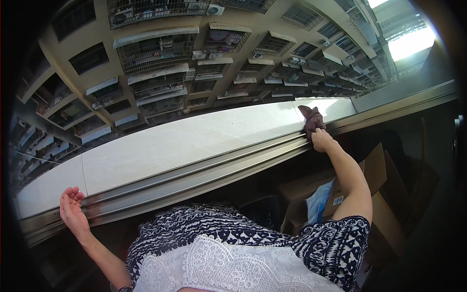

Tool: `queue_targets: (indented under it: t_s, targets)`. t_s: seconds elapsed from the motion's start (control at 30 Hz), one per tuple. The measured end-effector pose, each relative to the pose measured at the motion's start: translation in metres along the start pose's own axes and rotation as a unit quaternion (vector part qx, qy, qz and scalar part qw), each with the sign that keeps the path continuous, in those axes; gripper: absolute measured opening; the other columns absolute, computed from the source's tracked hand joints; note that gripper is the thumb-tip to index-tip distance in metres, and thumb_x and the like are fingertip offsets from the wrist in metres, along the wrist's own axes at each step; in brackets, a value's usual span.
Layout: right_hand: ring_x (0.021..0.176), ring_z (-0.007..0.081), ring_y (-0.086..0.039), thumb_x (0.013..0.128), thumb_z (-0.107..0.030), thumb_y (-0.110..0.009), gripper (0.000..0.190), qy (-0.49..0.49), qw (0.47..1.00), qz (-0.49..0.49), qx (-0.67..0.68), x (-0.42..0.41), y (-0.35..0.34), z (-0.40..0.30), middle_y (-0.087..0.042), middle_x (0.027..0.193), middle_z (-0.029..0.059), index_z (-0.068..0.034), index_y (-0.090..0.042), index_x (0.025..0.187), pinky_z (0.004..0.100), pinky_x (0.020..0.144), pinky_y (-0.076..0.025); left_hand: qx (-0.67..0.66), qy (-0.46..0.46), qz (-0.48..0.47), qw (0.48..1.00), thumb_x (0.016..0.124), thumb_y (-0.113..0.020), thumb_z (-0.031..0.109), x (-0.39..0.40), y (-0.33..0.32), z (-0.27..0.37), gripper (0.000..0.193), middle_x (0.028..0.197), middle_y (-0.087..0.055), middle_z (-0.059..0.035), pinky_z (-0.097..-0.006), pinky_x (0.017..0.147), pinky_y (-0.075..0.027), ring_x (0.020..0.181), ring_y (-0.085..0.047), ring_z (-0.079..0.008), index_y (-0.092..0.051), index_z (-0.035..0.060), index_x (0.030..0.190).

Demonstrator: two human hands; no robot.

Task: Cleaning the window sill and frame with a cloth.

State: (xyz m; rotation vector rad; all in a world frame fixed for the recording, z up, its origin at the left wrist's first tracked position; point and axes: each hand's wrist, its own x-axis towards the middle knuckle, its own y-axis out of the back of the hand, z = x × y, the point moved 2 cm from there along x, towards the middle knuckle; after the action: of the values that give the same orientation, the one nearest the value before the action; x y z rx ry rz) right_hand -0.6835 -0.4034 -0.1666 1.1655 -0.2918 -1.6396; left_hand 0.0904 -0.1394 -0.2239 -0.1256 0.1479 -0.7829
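Observation:
At the right of the view, my right hand (322,141) grips a dark brown cloth (313,120). The bunched cloth rests on the metal sliding-window track (204,171), and its loose end reaches over the pale outer sill (189,137). My left hand (73,211) is at the far left, palm turned up, with its fingers loosely curled and nothing in them. It is above or beside the left end of the track; whether it touches the metal I cannot tell.
Beyond the sill the view drops to an apartment building (175,73) with barred balconies and air-conditioner units. Below my right arm stand open cardboard boxes (379,197) with a blue and white plastic packet (319,200). A window frame (401,106) continues at the right.

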Motion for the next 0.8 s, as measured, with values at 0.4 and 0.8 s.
queue_targets:
  t_s: [0.4, 0.8]
  targets:
    - [0.109, 0.0383, -0.049, 0.076, -0.005, -0.049, 0.025, 0.084, 0.973, 0.085, 0.196, 0.003, -0.002, -0.019, -0.051, 0.112, 0.0227, -0.001, -0.068, 0.090, 0.0431, 0.093, -0.042, -0.019, 0.031, -0.035, 0.999, 0.097, -0.045, 0.021, -0.001, -0.014, 0.000, 0.027, 0.099, -0.061, -0.0120, -0.0302, 0.080, -0.047, 0.084, -0.057, -0.0168, -0.058, -0.0009, 0.106]
    - [0.098, 0.0378, -0.049, 0.066, 0.000, -0.052, 0.019, 0.198, 0.927, 0.157, 0.276, -0.025, 0.051, -0.117, -0.049, 0.101, 0.0196, 0.000, -0.064, 0.080, 0.0440, 0.083, -0.042, -0.028, 0.012, -0.054, 0.998, 0.096, -0.045, 0.017, -0.004, -0.040, -0.002, 0.026, 0.095, -0.063, -0.0138, -0.0303, 0.078, -0.047, 0.081, -0.059, -0.0179, -0.059, -0.0037, 0.102]
